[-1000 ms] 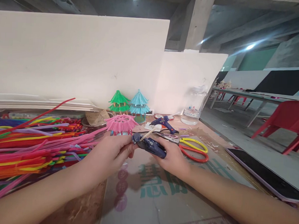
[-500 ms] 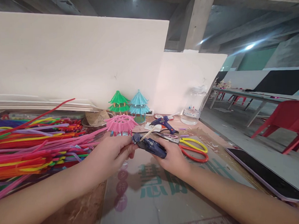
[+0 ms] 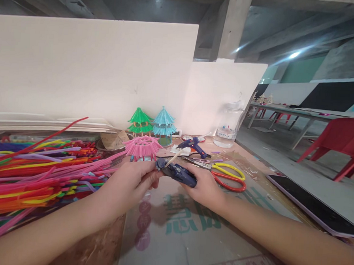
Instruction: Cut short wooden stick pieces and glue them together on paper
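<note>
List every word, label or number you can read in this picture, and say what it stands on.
Green characters on the table sheet: large, but partly covered by the hands and not legible.
Purple round marks on the same sheet: blurred.
Label on the clear jar: too small to read.
Nothing else carries text.

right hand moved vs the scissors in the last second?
No. The right hand stays clamped on the dark blue piece, just left of the scissors; only the camera shifted slightly.

Craft workshop: pipe cleaners (image 3: 29,172), glue gun (image 3: 193,145), scissors (image 3: 228,176), bare concrete.
</note>
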Motion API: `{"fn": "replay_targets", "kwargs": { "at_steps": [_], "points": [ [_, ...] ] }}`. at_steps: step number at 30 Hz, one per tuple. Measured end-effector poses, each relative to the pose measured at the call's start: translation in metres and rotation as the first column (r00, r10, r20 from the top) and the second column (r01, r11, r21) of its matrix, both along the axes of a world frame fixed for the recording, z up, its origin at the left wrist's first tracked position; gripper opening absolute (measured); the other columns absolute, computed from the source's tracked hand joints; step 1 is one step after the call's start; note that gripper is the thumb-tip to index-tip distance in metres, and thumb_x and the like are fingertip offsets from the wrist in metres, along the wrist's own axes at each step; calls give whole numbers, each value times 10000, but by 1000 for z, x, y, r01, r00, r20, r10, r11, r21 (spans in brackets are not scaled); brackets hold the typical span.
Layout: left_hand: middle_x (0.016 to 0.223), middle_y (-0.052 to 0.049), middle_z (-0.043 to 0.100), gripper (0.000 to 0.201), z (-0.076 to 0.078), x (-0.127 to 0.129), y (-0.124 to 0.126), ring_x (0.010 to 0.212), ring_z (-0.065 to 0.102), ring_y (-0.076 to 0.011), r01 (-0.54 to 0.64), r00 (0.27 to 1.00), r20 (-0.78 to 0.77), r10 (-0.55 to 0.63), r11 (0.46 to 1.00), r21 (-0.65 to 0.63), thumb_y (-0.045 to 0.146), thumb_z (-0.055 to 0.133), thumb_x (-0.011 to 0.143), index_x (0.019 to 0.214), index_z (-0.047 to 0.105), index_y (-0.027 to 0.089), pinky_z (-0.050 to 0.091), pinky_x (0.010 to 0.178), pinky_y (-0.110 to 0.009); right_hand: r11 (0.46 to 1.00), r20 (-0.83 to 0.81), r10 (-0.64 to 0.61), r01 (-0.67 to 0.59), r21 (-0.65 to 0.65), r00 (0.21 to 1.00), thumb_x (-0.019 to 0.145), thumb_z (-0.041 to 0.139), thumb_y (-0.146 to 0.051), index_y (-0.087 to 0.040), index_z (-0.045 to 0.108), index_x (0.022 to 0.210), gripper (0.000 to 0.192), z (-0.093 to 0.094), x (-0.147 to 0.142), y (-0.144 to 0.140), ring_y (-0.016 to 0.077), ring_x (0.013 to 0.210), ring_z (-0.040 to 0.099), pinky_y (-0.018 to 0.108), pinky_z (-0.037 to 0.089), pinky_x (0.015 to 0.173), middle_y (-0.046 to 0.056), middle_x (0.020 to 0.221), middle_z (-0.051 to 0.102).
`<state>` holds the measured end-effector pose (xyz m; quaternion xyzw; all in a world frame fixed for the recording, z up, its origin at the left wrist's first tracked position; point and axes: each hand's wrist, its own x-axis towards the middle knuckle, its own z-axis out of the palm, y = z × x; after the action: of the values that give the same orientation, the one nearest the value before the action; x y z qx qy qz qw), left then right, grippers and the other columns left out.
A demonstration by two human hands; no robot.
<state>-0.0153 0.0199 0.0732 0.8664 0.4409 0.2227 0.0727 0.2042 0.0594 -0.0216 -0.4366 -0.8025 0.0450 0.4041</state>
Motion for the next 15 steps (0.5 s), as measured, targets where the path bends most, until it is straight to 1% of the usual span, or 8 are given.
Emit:
{"fn": "replay_targets", "kwargs": {
  "at_steps": [5, 10, 15],
  "points": [
    [567, 17, 575, 324, 4, 1, -2, 543, 563, -154, -23, 999, -23, 22, 999, -39, 354, 315, 872, 635, 492, 221, 375, 592, -260, 1000, 25, -21, 21, -10, 999, 754, 620, -215, -212, 679, 987, 240, 2, 0, 0, 237, 791, 703, 296, 507, 681, 57, 885, 756],
    [568, 18, 587, 324, 5, 2, -4, 536, 556, -148, -29, 1000, -7, 29, 997, -71, 367, 318, 866, 631, 486, 221, 367, 556, -247, 999, 71, -38, 40, -23, 997, 781, 607, -256, -201, 687, 893, 148, 3, 0, 1, 216, 652, 669, 278, 455, 583, 50, 764, 734],
    [564, 22, 609, 303, 6, 3, -3, 535, 560, -143, -32, 999, 29, 34, 996, -80, 353, 347, 858, 633, 501, 221, 367, 535, -235, 999, 72, -41, 40, 24, 997, 822, 628, -345, -212, 697, 868, 156, 3, 1, 3, 191, 608, 645, 258, 426, 557, 36, 727, 726]
  ]
}}
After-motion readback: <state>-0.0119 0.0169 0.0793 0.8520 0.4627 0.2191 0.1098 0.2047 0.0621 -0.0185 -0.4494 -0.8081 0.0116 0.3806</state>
